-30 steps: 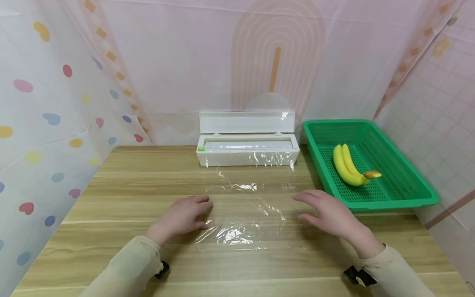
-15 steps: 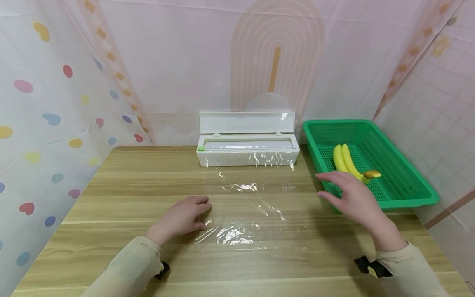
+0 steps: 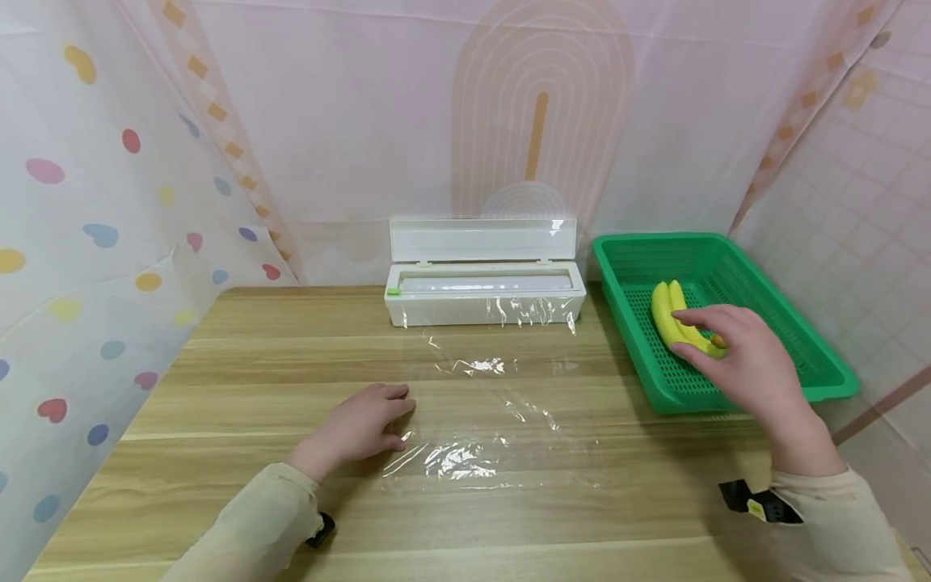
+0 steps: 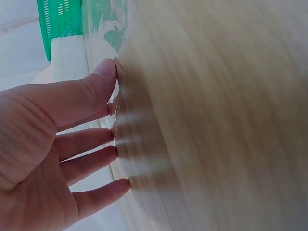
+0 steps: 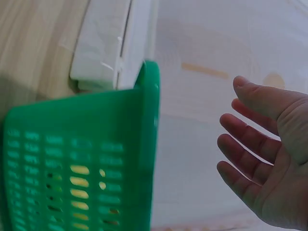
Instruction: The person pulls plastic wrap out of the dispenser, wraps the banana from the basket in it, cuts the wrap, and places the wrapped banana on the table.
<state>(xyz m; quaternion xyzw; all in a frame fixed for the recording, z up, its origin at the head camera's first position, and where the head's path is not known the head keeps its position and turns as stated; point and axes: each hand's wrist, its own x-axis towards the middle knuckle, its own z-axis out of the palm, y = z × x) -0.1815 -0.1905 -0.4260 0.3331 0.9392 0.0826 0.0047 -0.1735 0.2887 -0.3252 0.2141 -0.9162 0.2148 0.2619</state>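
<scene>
My left hand [image 3: 360,427] rests its fingertips on the left edge of a clear sheet of cling film [image 3: 465,461] spread on the table. In the left wrist view, the spread fingers [image 4: 96,197] touch the surface at the film's edge. My right hand [image 3: 752,360] hovers over the green basket [image 3: 832,388], thumb and fingers apart with nothing between them. Below it lie two yellow bananas [image 3: 663,315], joined at the stem and partly covered by the hand. In the right wrist view, the bananas show only as yellow through the basket's slots.
A white cling film box [image 3: 483,309] stands at the back of the wooden table [image 3: 276,356], its lid [image 3: 483,240] raised. The film runs from its roll over the front edge toward me. Patterned cloth [image 3: 349,121] hangs behind and on both sides.
My right hand has lifted from the film's right side and moved right, over the basket and the bananas. The left hand has stayed where it was.
</scene>
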